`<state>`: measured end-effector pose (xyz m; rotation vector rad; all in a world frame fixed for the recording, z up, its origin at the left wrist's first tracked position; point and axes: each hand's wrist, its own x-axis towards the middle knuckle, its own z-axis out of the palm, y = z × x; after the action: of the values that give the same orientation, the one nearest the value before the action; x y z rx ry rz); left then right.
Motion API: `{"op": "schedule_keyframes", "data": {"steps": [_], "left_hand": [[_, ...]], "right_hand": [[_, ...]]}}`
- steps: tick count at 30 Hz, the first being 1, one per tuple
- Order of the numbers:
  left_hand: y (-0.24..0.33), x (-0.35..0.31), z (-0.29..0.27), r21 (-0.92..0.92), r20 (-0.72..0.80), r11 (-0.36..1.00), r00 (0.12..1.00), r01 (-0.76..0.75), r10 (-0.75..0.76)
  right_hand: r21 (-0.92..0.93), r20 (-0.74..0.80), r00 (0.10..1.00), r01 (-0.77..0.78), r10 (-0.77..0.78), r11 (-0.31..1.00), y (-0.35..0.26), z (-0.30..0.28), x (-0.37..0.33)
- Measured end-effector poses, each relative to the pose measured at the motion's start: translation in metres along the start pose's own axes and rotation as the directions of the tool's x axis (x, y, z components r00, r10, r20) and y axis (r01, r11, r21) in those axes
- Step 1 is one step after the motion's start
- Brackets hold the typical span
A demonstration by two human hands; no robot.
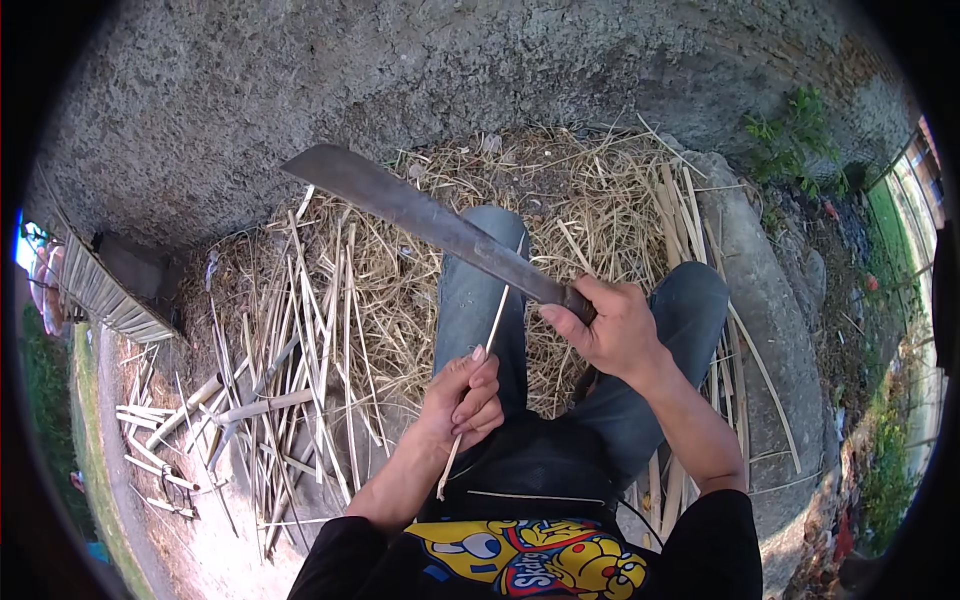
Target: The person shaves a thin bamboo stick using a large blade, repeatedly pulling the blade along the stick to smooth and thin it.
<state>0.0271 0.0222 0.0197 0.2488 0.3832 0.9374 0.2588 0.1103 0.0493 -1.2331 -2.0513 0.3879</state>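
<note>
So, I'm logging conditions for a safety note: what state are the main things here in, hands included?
Machete: unsheathed, held, tip toward the picture's upper left
Thin bamboo strip: held aslant, one end near the machete
Left hand: closed around the strip
Right hand: closed, gripping the machete
Bamboo pieces: loosely strewn
Bamboo shavings: loose, heaped
Jeans: bent at the knees

Soft daylight, mostly shaded in the middle. Sunlit ground (245, 565) kinda washed out at lower left, bright patches near the right rim too. Heavy fisheye bend, black corners, machete (430, 221) pretty crisp.
</note>
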Motion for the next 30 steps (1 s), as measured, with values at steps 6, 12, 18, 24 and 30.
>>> {"op": "schedule_keyframes", "data": {"steps": [6, 12, 18, 24, 30], "left_hand": [[0.009, 0.01, 0.013, 0.418, -0.036, 0.888, 0.973, -0.192, 0.227], [0.02, 0.016, 0.01, 0.64, 0.122, 0.69, 0.931, -0.339, 0.344], [0.088, 0.091, 0.056, 0.812, 0.37, 0.159, 0.707, -0.561, 0.603], [0.106, 0.158, 0.088, 0.777, 0.419, 0.212, 0.738, -0.593, 0.528], [0.101, 0.195, 0.086, 0.788, 0.419, 0.28, 0.811, -0.548, 0.408]], "right_hand": [[-0.143, -0.045, 0.981, 0.18, -0.188, 0.973, -0.016, -0.002, 0.006], [0.13, -0.149, 0.964, -0.203, 0.222, 0.97, 0.062, -0.019, 0.085], [-0.067, -0.126, 0.969, -0.221, 0.212, 0.973, 0.082, -0.02, 0.127], [0.76, -0.187, 0.98, 0.098, 0.072, 0.642, 0.03, -0.065, 0.171], [0.615, -0.363, 0.925, 0.325, -0.108, 0.718, 0.025, -0.081, 0.191]]}}
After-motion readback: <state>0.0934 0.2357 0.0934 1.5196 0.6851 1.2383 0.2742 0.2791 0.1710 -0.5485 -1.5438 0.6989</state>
